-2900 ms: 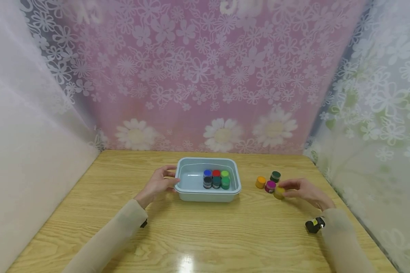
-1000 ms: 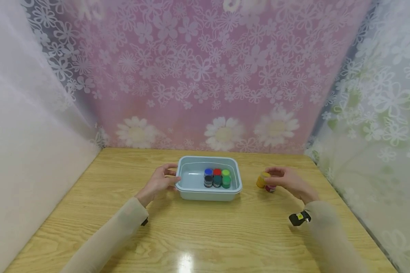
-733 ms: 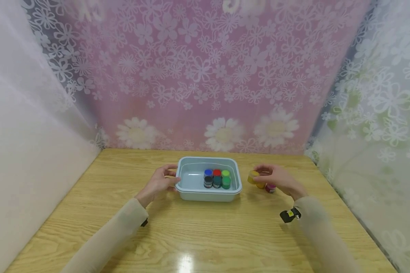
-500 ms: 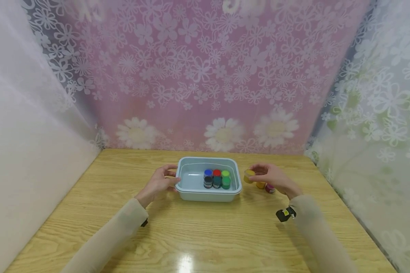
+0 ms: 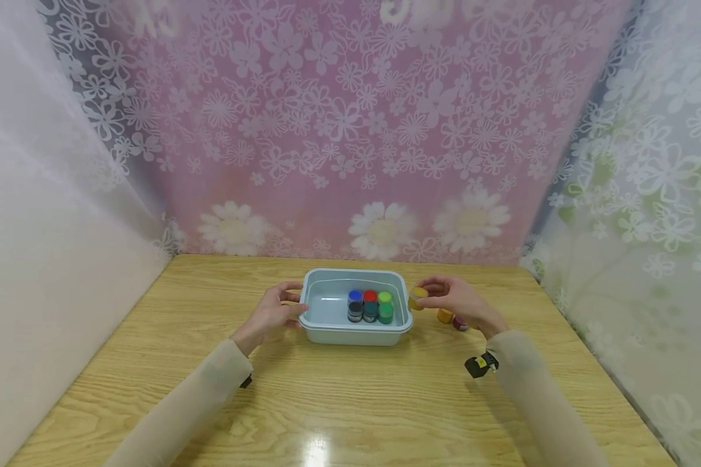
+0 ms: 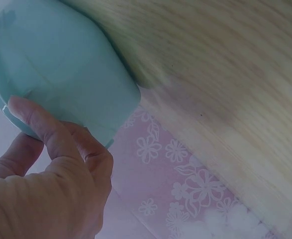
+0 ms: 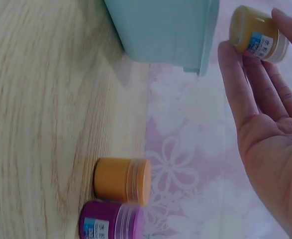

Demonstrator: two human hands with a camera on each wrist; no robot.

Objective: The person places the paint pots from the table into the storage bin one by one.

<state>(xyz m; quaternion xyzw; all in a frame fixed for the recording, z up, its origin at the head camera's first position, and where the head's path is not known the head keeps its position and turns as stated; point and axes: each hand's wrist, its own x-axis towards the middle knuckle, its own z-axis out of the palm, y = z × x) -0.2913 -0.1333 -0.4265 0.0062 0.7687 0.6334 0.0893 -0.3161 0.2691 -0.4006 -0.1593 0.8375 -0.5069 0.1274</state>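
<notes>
My left hand (image 5: 270,315) grips the left rim of a pale blue plastic tub (image 5: 353,338), thumb on one side of the rim and fingers on the other. Inside the tub's right half, several small paint jars stand in two rows, among them a blue-lidded jar (image 5: 355,296), a red-lidded jar (image 5: 370,296) and a green jar (image 5: 385,312). My right hand (image 5: 458,301) pinches a yellow paint jar (image 7: 255,34) between thumb and fingertips, raised beside the tub's right rim. In the right wrist view this jar lies tilted, its label showing.
An orange paint jar (image 7: 118,180) and a purple paint jar (image 7: 108,221) stand side by side on the wooden table (image 5: 350,402), right of the tub. A floral curtain (image 5: 339,130) hangs behind the table, and pale sheets (image 5: 52,259) close in both sides.
My right hand has picked up the yellow jar from the right-hand group and carried it left, over the orange jar, to the tub's right rim. The left hand keeps its place.
</notes>
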